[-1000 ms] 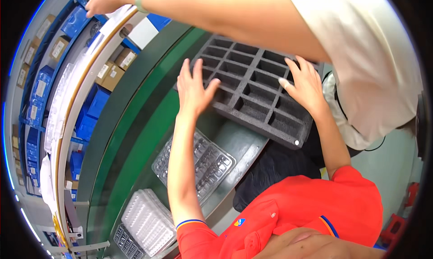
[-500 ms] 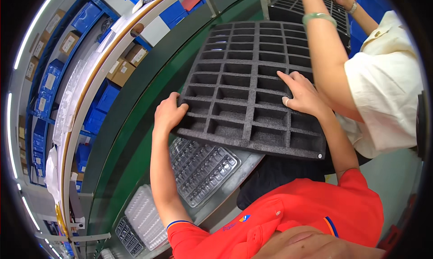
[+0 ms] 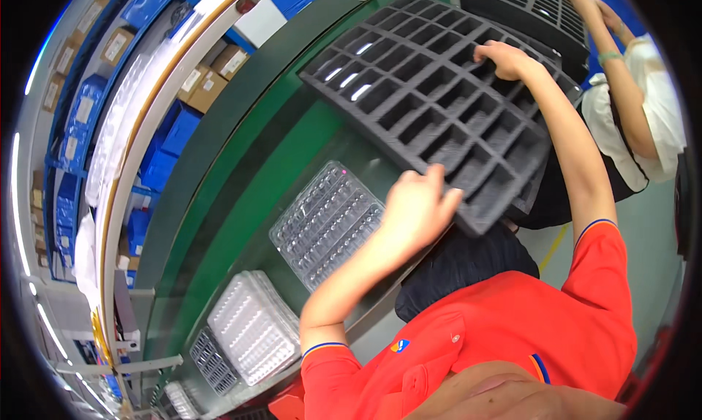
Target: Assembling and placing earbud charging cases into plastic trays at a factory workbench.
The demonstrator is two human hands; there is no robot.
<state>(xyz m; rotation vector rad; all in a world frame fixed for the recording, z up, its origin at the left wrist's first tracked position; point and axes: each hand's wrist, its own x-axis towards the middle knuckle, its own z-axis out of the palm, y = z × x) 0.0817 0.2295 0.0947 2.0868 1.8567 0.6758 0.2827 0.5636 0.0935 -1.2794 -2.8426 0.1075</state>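
A large black foam tray (image 3: 409, 69) with rows of rectangular compartments lies at a slant on the bench, a corner pointing toward me. Glossy highlights show in several compartments at its left end. My right hand (image 3: 504, 60) has its fingers curled into a compartment on the far right side, gripping a divider. At the near left edge is my left hand (image 3: 417, 209), slightly blurred, thumb and forefinger spread apart against the tray's side. Part of another dark tray (image 3: 528, 193) peeks out beneath.
Clear plastic blister trays (image 3: 325, 222) and a stack of whitish ones (image 3: 252, 325) lie on the green bench (image 3: 292, 142), with a small dark grid tray (image 3: 212, 361) beside them. At the far right a co-worker's arm (image 3: 621, 91) reaches over another black tray (image 3: 526, 3). Shelves with blue bins (image 3: 80, 127) stand left.
The foam tray has turned and shifted away, its left end swinging out over the bench. My left hand has moved right along its edge; my right hand has gone farther away. The co-worker's arm has drawn back.
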